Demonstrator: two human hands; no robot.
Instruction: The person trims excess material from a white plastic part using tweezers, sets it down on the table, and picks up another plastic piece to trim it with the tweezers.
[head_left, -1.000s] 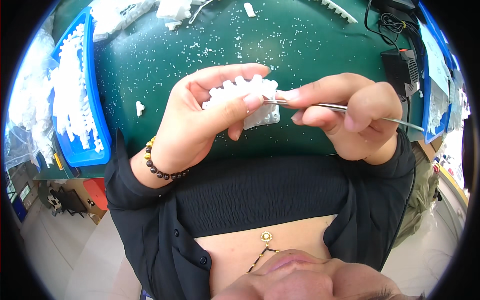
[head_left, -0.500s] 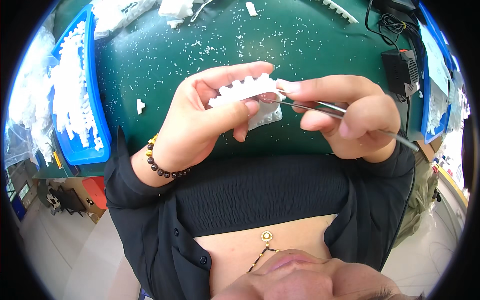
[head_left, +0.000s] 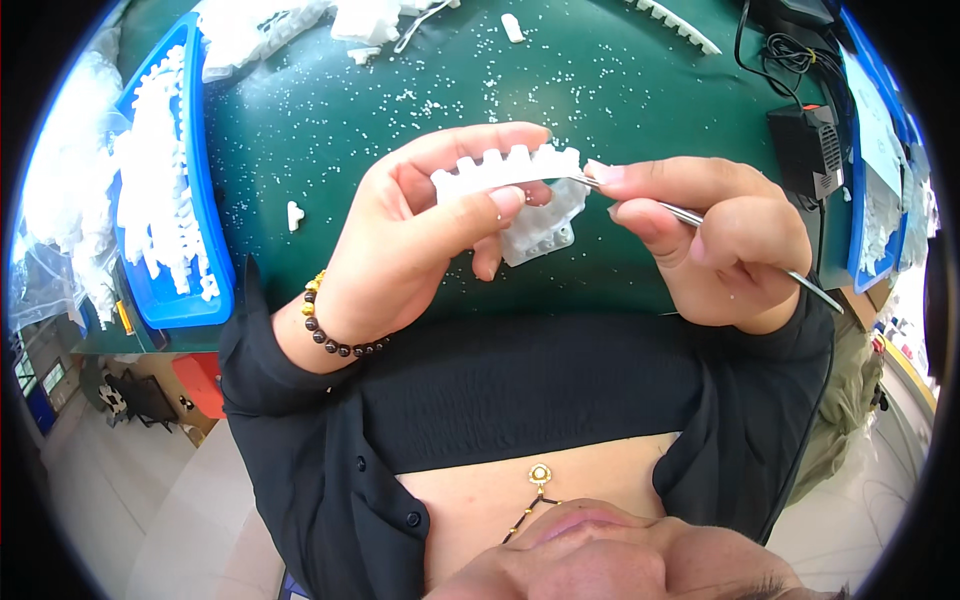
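Note:
My left hand (head_left: 390, 230) pinches a white plastic piece (head_left: 512, 168) with a row of blocky teeth along its upper edge. The thumb lies on its near side and the fingers wrap behind it. A paler, holed section hangs below the thumb; I cannot tell if it is joined to the toothed strip. In my closed right hand (head_left: 735, 235) is a slim metal tool (head_left: 682, 213), its shaft running back past the palm. Its tip meets the right end of the toothed strip near the fingertips; the exact kind of tool is unclear.
White crumbs dot the green tabletop (head_left: 300, 130). A blue tray (head_left: 215, 230) of white toothed pieces stands at left beside plastic bags (head_left: 70, 190). A small white piece (head_left: 295, 216) lies near that tray. At right are a black power box (head_left: 805, 150), cables and another blue tray (head_left: 858, 235).
The tool's tip has shifted from the strip's near face by the left thumb to its right end. The white piece has turned a little, showing more of its lower section.

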